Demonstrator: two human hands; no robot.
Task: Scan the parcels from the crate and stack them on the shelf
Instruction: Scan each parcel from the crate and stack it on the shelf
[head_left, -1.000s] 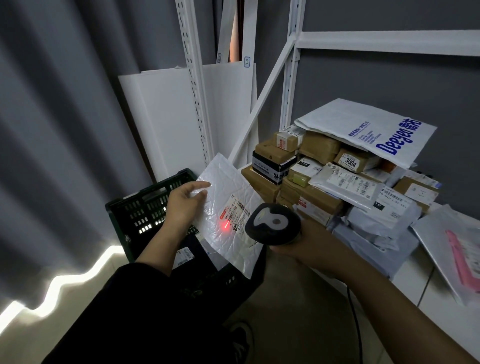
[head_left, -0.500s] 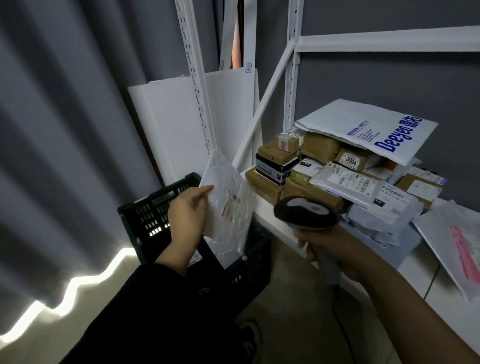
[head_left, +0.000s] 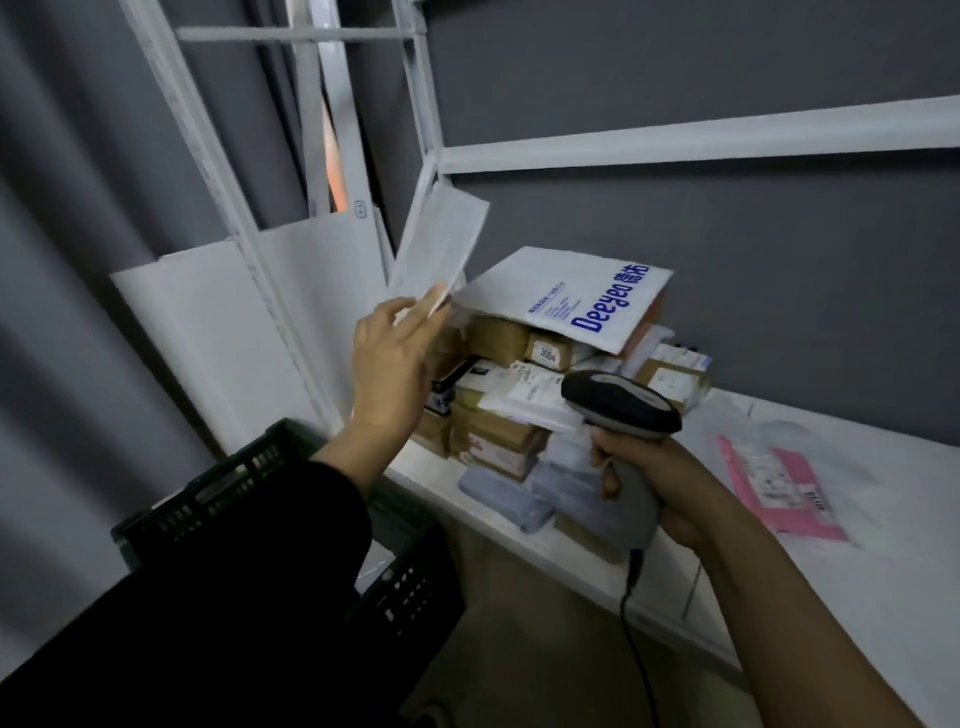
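Centre frame, the left hand (head_left: 397, 358) is pinching the lower corner of a flat white padded mailer (head_left: 439, 244) at its fingertips, holding it tilted above the pile of brown boxes and pale bags (head_left: 498, 415) on the white metal shelf (head_left: 883, 597). Lower right, the right hand (head_left: 665, 483) is curling its fingers round the handle of a grey-and-black corded barcode scanner (head_left: 621, 402). A dark slotted plastic crate (head_left: 218, 499) is sitting at lower left.

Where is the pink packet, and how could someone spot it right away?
Look at the long white shelf along the grey wall. Right of the heaped pile of parcels, past the scanner, one flat packet lies by itself. It is the only pink one, with a white label; the rest are brown, grey or white.
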